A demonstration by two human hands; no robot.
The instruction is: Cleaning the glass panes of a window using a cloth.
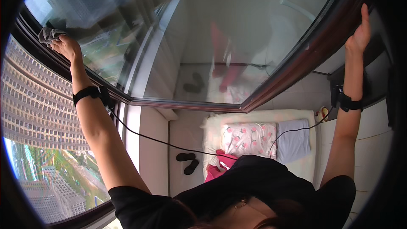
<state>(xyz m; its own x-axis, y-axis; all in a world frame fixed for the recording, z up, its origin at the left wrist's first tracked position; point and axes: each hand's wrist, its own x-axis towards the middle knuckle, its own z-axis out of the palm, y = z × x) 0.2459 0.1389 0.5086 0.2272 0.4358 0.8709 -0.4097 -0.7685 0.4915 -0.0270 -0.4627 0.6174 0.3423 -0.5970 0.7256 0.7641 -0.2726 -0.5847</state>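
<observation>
At the far upper left, my left hand [68, 47] is closed on a crumpled grey cloth [51, 35], which rests against the dark outer window frame [32, 27]. My right hand [359, 36] is raised at the upper right, at the outer edge of a dark red-brown window sash [303, 65]. One digit points up along that edge, while the others curl around it and are partly hidden. The sash stands swung into the room, and its large glass pane [203, 38] spans the space between my hands, showing reflections of the room.
Below lies a pale mattress [258, 115] with a strawberry-print pillow [250, 138], a grey-blue pillow [294, 140] and pink cloth [215, 171]. Black slippers [191, 166] lie on the floor. Black cables [165, 143] run from my wrist bands. Tall buildings [40, 97] show outside.
</observation>
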